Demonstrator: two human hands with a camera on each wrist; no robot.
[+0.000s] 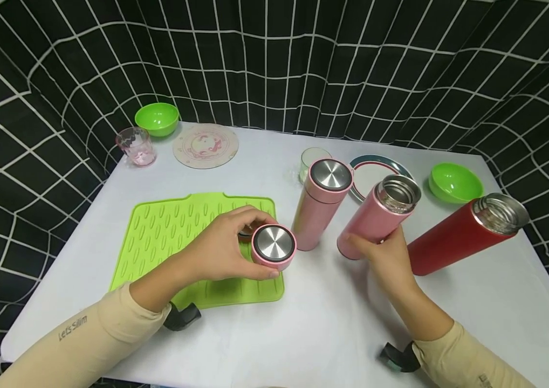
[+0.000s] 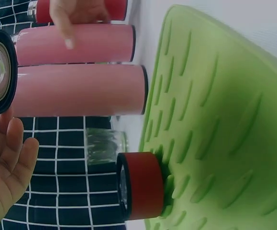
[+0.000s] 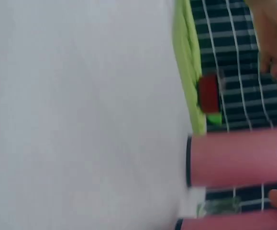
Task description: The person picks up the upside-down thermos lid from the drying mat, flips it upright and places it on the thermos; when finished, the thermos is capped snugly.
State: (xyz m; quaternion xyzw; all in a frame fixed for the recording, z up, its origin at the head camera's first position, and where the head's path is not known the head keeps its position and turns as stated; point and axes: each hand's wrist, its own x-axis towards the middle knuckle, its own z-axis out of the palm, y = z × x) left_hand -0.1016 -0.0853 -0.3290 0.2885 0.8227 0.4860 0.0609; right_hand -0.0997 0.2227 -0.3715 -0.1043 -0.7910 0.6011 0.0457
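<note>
Between thumb and fingers, my left hand [image 1: 226, 248] holds a pink thermos lid [image 1: 274, 243] with a silver top, above the green drying mat [image 1: 158, 231]. Its dark-rimmed underside shows in the left wrist view. My right hand [image 1: 391, 264] grips an uncapped pink thermos [image 1: 364, 223] low on its body; it looks upright on the table. Left of it stands another pink thermos [image 1: 315, 215] with its lid on. An uncapped red thermos [image 1: 454, 237] stands to the right. A red lid [image 2: 147, 186] rests on the mat, mostly hidden by my left hand in the head view.
At the back left are a green bowl [image 1: 157, 119], a pink-tinted glass [image 1: 137, 146] and a round patterned mat [image 1: 206, 145]. Behind the thermoses are a clear glass [image 1: 309, 156] and a rimmed plate [image 1: 366, 175]. Another green bowl [image 1: 455, 183] sits at the right.
</note>
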